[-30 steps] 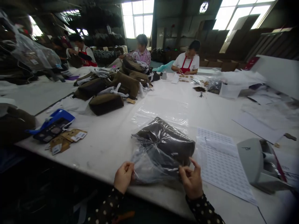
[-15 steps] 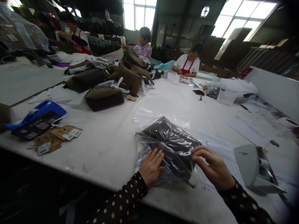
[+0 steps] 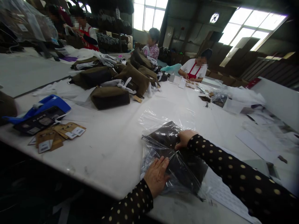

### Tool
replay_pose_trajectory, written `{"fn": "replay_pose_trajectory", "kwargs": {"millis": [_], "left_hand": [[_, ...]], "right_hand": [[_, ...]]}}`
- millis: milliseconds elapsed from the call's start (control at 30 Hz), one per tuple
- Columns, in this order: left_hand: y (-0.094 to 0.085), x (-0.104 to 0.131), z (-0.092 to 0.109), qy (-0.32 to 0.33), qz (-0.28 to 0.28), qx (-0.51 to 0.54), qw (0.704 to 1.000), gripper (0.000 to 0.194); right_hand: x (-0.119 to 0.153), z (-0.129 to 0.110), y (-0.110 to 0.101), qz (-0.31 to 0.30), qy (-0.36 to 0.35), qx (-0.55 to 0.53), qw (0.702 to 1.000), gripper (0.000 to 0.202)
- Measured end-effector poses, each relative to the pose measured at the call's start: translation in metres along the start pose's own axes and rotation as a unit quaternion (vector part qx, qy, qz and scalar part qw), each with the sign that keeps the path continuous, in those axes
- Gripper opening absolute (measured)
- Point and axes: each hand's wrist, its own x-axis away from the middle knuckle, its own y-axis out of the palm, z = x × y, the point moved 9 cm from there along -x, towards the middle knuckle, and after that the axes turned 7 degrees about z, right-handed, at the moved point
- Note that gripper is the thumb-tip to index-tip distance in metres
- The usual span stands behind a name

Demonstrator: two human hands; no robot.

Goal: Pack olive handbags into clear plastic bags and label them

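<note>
A dark, flat-folded item lies inside a clear plastic bag near the front edge of the white table. My left hand rests flat on the plastic at the bag's lower left, with its fingers stretched out. Across the upper middle of the package reaches my right hand, its fingers bent and closed against the thumb on the plastic. Its fingertips are partly hidden, and the plastic creases near them. A printed sheet lies beside the package, under my right forearm.
Brown-green bags are heaped at the back left. Kraft tags lie by a blue tape dispenser. A grey device is partly hidden by my right sleeve. Loose plastic covers the right side. A person in a red apron works across the table.
My right hand has moved from the package's right edge leftward and inward over its top. The left hand stays pressed on the plastic. The whole view has shifted slightly.
</note>
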Motion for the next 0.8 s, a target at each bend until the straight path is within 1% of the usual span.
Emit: {"fn": "replay_pose_trajectory", "kwargs": {"millis": [67, 100, 133, 200, 233, 267, 300, 333, 367, 400, 433, 467, 500, 533, 567, 600, 633, 667, 700, 733, 767, 800], "left_hand": [[0.001, -0.002, 0.001, 0.009, 0.001, -0.016, 1.0, 0.059], [0.001, -0.003, 0.003, 0.014, -0.002, -0.028, 1.0, 0.057], [0.003, -0.006, 0.004, 0.018, -0.011, -0.039, 0.999, 0.057], [0.006, -0.014, 0.006, 0.022, -0.043, -0.052, 0.997, 0.057], [0.006, -0.019, 0.007, 0.022, -0.062, -0.052, 0.997, 0.057], [0.006, -0.023, 0.007, 0.022, -0.078, -0.046, 0.996, 0.057], [0.003, -0.026, 0.007, 0.02, -0.088, -0.038, 0.995, 0.057], [-0.004, -0.028, 0.005, 0.016, -0.084, -0.027, 0.996, 0.058], [-0.014, -0.029, 0.002, 0.007, -0.065, -0.015, 0.998, 0.058], [-0.027, -0.027, -0.005, -0.015, -0.029, -0.001, 0.999, 0.056], [-0.043, -0.023, -0.016, -0.054, 0.02, 0.017, 0.998, 0.053], [-0.058, -0.015, -0.031, -0.116, 0.071, 0.044, 0.99, 0.051], [-0.07, -0.004, -0.051, -0.198, 0.114, 0.083, 0.97, 0.05], [-0.075, 0.01, -0.07, -0.295, 0.141, 0.141, 0.935, 0.05], [-0.072, 0.026, -0.087, -0.394, 0.148, 0.214, 0.881, 0.051], [-0.063, 0.04, -0.096, -0.484, 0.137, 0.297, 0.811, 0.054], [-0.051, 0.05, -0.095, -0.553, 0.112, 0.381, 0.732, 0.055], [-0.04, 0.054, -0.086, -0.597, 0.082, 0.456, 0.654, 0.053], [-0.032, 0.053, -0.073, -0.617, 0.055, 0.517, 0.591, 0.051], [-0.028, 0.047, -0.057, -0.618, 0.03, 0.565, 0.546, 0.048], [-0.027, 0.039, -0.042, -0.607, 0.008, 0.601, 0.519, 0.045], [-0.027, 0.029, -0.026, -0.587, -0.014, 0.629, 0.509, 0.044]], "right_hand": [[0.003, 0.017, -0.008, -0.031, 0.041, 0.071, 0.996, 0.046], [0.007, 0.019, -0.01, -0.04, 0.049, 0.092, 0.994, 0.048], [0.011, 0.016, -0.009, -0.049, 0.045, 0.099, 0.993, 0.051], [0.02, 0.005, -0.001, -0.075, 0.017, 0.078, 0.994, 0.057], [0.023, 0.003, 0.004, -0.088, 0.011, 0.06, 0.994, 0.057], [0.025, 0.005, 0.004, -0.094, 0.022, 0.051, 0.994, 0.055], [0.027, 0.011, 0.0, -0.085, 0.047, 0.052, 0.994, 0.051], [0.029, 0.018, -0.01, -0.054, 0.075, 0.057, 0.994, 0.046], [0.033, 0.022, -0.024, -0.009, 0.087, 0.06, 0.994, 0.042], [0.042, 0.018, -0.038, 0.038, 0.072, 0.055, 0.995, 0.038], [0.055, 0.006, -0.047, 0.073, 0.026, 0.044, 0.996, 0.036], [0.074, -0.014, -0.051, 0.098, -0.042, 0.027, 0.994, 0.034], [0.099, -0.041, -0.043, 0.089, -0.13, 0.009, 0.987, 0.034], [0.127, -0.064, -0.031, 0.078, -0.195, 0.005, 0.978, 0.034], [0.154, -0.084, -0.018, 0.098, -0.239, 0.006, 0.966, 0.035], [0.18, -0.103, -0.007, 0.14, -0.284, 0.012, 0.949, 0.035], [0.202, -0.117, 0.003, 0.191, -0.315, 0.017, 0.929, 0.035], [0.214, -0.122, 0.013, 0.224, -0.308, 0.022, 0.924, 0.035], [0.22, -0.123, 0.019, 0.254, -0.299, 0.02, 0.919, 0.036], [0.219, -0.119, 0.021, 0.268, -0.284, 0.011, 0.921, 0.035], [0.213, -0.111, 0.017, 0.268, -0.267, -0.01, 0.926, 0.034], [0.204, -0.1, 0.007, 0.264, -0.255, -0.041, 0.929, 0.032]]}}
